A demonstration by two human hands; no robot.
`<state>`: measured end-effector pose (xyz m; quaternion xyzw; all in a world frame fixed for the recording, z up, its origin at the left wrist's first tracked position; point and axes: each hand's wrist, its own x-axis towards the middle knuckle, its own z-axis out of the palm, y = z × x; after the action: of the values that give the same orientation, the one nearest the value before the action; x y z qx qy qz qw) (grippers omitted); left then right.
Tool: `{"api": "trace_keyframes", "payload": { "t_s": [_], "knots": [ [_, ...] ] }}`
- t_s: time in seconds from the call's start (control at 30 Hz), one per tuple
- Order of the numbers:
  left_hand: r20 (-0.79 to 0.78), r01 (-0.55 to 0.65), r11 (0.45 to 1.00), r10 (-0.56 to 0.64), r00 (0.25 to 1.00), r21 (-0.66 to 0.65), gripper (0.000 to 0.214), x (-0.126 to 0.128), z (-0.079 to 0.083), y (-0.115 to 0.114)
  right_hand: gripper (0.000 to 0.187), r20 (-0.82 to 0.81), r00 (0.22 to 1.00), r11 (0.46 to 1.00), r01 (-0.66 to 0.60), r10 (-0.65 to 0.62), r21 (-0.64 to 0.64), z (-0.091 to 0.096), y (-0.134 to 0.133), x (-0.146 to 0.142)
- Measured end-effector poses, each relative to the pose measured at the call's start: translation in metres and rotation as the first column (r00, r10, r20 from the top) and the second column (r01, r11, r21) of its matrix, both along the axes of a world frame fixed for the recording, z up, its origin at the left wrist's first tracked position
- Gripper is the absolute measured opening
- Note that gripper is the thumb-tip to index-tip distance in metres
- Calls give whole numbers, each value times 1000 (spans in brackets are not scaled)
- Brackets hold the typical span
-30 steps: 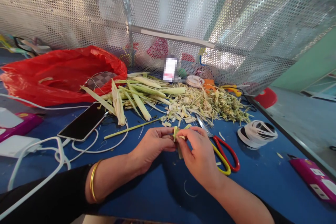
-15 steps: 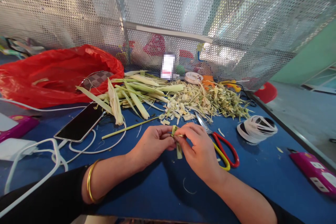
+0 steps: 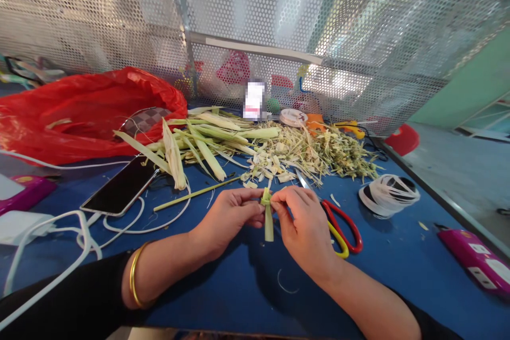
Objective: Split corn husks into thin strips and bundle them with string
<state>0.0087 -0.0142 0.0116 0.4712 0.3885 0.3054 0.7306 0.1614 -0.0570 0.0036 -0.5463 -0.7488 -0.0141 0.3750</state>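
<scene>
Two hands meet near the middle of the frame, pinched on one small piece of husk [image 3: 269, 227]. Its long axis runs almost straight up and down in the frame, with hardly any lean. The lower end, broad and pale green, hangs below the fingers and points at the bottom edge; the short upper end points at the top edge, toward the scraps [image 3: 295, 146]. A band crosses it around the upper part, roughly square to its length.

The left hand [image 3: 229, 217] grips it from the left side between thumb and fingers. The right hand [image 3: 305, 223] has thumb and forefinger closed at the band's right edge; whether they hold a loose end there is too small to tell.

Just right of the right hand, scissors [image 3: 356, 229] lie on the blue counter [image 3: 223, 292], blade toward the upper left, red and yellow handles toward the lower right. Left of centre, a thin green stalk [image 3: 195, 194] slants from lower left to upper right, well off the husk's direction. Above it lies a heap of long leaves [image 3: 207, 141], most of them slanting toward the lower right. A white spool [image 3: 386, 196] stands farther right.
</scene>
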Motion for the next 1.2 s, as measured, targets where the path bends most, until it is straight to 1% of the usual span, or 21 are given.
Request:
{"api": "trace_keyframes", "payload": {
  "t_s": [0.13,0.2,0.3,0.4,0.5,0.63,0.7,0.77,0.83,0.87,0.93,1.0,1.1,1.2],
  "knots": [
    [2,4,996,-4,1000,-94,39,-3,-1,5,13,16,1000,1000,-11,11,23,-3,3,3],
    [-20,17,994,-19,1000,-105,38,-4,-1,6,12,6,999,999,-42,42,9,-4,5,5],
    [-51,-8,996,4,999,-85,30,-3,-1,8,11,20,995,996,-93,93,2,-4,6,7],
    [-30,-31,998,30,999,-62,20,-2,-2,9,15,111,987,990,-121,113,70,-1,6,8],
    [-1,-60,996,60,998,-73,15,-3,-4,11,21,224,964,974,-178,144,139,3,5,10],
    [4,-105,989,106,994,-101,15,-3,-6,12,18,363,906,946,-287,217,152,5,5,15],
    [0,-115,989,116,993,-94,17,-3,-6,11,16,391,889,935,-319,238,156,5,5,15],
    [-4,-114,991,114,993,-68,18,-1,-6,9,14,349,908,934,-307,231,181,5,4,13],
    [-19,-87,996,87,996,-33,19,0,-5,7,12,225,954,949,-243,197,199,4,4,11],
    [-32,-67,998,67,997,-14,19,0,-4,6,11,147,974,962,-200,174,184,4,4,10],
    [-57,-21,1000,22,998,19,19,-1,-3,5,8,-4,993,987,-118,119,104,2,4,8],
    [-63,19,999,-16,998,46,19,-2,-3,4,7,-112,992,998,-62,61,-7,1,5,8],
    [-53,65,997,-62,997,50,21,-4,-4,5,13,-184,983,987,-20,-10,-157,1,6,9],
    [-44,68,997,-67,997,40,24,-3,-5,5,14,-238,970,963,-13,-54,-271,2,6,8]
  ]
}}
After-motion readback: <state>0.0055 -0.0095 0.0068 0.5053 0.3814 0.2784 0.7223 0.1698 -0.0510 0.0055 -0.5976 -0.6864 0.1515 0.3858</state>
